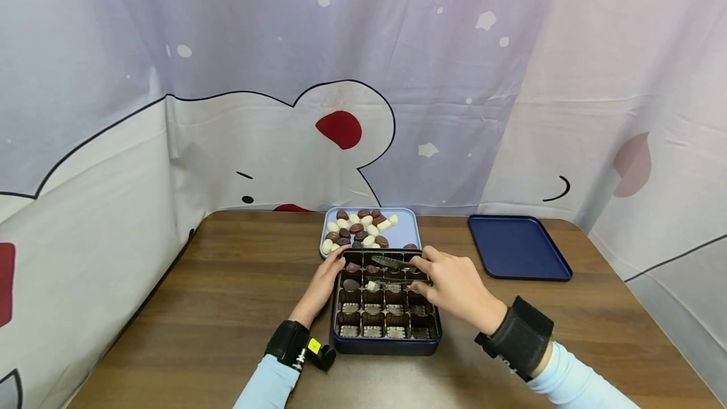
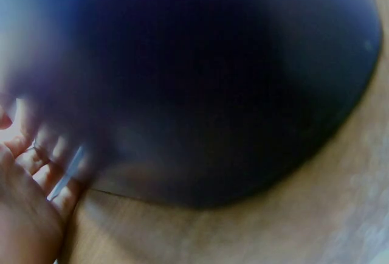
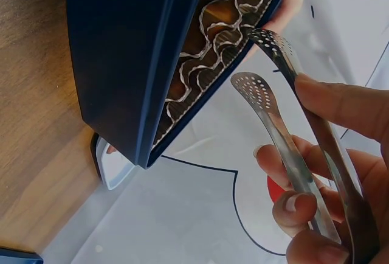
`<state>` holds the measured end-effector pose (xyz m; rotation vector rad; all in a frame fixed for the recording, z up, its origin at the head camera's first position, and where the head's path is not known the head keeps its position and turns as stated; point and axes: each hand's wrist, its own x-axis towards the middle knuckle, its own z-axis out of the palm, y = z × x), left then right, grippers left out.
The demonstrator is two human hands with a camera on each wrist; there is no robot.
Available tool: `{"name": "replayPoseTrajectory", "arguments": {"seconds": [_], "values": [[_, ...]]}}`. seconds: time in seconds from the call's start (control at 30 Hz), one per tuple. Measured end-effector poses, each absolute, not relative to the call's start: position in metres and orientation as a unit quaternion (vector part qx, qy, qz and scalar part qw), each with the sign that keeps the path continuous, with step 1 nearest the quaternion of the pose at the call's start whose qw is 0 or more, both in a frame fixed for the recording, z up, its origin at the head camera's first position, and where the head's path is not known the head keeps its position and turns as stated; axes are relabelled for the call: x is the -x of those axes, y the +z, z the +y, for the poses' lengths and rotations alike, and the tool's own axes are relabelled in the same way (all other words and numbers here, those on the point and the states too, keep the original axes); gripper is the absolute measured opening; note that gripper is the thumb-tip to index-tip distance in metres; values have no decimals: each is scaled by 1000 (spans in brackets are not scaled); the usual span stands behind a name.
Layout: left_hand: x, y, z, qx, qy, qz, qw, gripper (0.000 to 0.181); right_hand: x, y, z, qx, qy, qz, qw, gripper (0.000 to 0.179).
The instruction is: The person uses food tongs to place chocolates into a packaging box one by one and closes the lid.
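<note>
My right hand (image 1: 457,283) holds metal tongs (image 3: 270,112) with perforated ends, their arms apart, over a dark blue box (image 1: 386,346). The box has a dark divided insert (image 1: 384,315). A white chocolate (image 1: 372,285) lies in a compartment by the lower tong tip; whether they touch I cannot tell. Brown chocolates (image 1: 351,284) sit in several compartments at the far left of the insert. My left hand (image 1: 319,289) rests against the box's far left side, fingers fairly straight; the left wrist view shows its fingers (image 2: 45,176) beside the blurred dark box wall.
Behind the box, a light blue tray (image 1: 404,219) carries many white and brown chocolates. To the right lies a dark blue tray (image 1: 519,248). All stand on a wooden table (image 1: 238,283), with a patterned curtain (image 1: 443,81) along its back and sides.
</note>
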<state>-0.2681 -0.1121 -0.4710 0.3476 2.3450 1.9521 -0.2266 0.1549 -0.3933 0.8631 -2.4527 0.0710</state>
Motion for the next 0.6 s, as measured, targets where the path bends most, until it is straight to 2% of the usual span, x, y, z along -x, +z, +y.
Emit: {"name": "replayPoseTrajectory", "arguments": {"seconds": [0.17, 0.3, 0.43, 0.6], "values": [[268, -471, -112, -111, 635, 763, 37, 45, 232, -392, 158, -310, 44, -916, 250, 37], [277, -486, -113, -106, 637, 763, 34, 46, 241, -389, 160, -288, 69, -928, 227, 37], [286, -502, -114, -105, 636, 764, 24, 50, 255, -383, 161, -253, 107, -939, 207, 34], [288, -504, -113, -104, 632, 768, 20, 50, 278, -377, 158, -214, 131, -949, 190, 28]]}}
